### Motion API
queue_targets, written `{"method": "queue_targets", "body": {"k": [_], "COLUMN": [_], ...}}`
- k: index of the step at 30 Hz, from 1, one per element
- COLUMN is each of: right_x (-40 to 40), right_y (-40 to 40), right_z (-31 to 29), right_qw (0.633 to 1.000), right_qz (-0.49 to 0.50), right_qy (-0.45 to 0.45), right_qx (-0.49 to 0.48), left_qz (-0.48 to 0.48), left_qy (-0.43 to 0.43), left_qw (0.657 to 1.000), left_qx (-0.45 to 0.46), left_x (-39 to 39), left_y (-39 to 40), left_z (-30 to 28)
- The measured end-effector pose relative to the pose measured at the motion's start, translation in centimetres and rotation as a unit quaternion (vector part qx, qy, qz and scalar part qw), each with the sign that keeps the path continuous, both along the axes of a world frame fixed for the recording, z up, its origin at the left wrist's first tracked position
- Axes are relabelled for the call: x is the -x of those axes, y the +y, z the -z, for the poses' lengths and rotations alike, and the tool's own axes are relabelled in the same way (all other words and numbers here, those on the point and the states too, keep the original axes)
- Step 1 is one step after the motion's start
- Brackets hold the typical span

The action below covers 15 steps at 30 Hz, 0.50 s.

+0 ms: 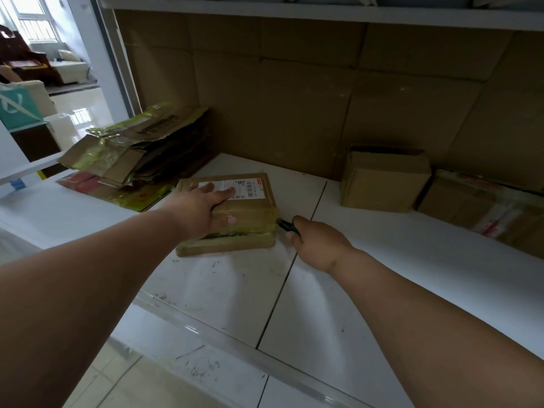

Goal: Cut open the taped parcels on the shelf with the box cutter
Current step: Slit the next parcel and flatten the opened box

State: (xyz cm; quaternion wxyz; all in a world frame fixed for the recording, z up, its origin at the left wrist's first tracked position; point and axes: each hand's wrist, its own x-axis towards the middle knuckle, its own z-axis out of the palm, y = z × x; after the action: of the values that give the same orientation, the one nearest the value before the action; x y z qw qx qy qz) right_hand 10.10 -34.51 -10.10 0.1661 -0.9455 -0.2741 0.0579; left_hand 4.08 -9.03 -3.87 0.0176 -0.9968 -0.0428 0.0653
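- A white shelf fills the scene, backed by a wall of brown cardboard sheets, with another shelf board overhead. At the far left, a bright room with a window and sofa shows past the shelf.
- A flat brown parcel lies near the middle of the shelf, wrapped in shiny tape, with a white shipping label on its top.
- The left hand lies flat on the parcel's top, fingers straight and spread, fingertips reaching the label, thumb along the near side.
- The right hand is curled tight round a dark box cutter, just right of the parcel. The cutter's tip touches the parcel's taped right edge.
- Far left on the shelf sits a pile of flattened cartons with torn yellowish tape.
- Far right, against the cardboard wall, stands a small brown box, and right of it a taped box with red printing.
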Motion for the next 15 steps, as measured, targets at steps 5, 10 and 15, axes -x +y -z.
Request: {"method": "queue_targets", "body": {"k": [5,10,15], "right_x": [0.0,0.4,0.7], "right_y": [-0.1,-0.2,-0.3], "right_z": [0.2,0.6,1.2], "right_qw": [1.0,0.998,0.99], "right_qz": [0.001,-0.004,-0.017], "right_qy": [-0.007,0.002,-0.005], "right_qx": [0.024,0.065,0.137], "left_qz": [-0.002,0.002,0.002], "left_qy": [0.001,0.001,0.002], "left_qw": [1.0,1.0,1.0], "left_qx": [0.004,0.006,0.029], "left_x": [0.0,0.1,0.2], "left_y": [0.1,0.1,0.7], "left_z": [0.1,0.0,-0.4]}}
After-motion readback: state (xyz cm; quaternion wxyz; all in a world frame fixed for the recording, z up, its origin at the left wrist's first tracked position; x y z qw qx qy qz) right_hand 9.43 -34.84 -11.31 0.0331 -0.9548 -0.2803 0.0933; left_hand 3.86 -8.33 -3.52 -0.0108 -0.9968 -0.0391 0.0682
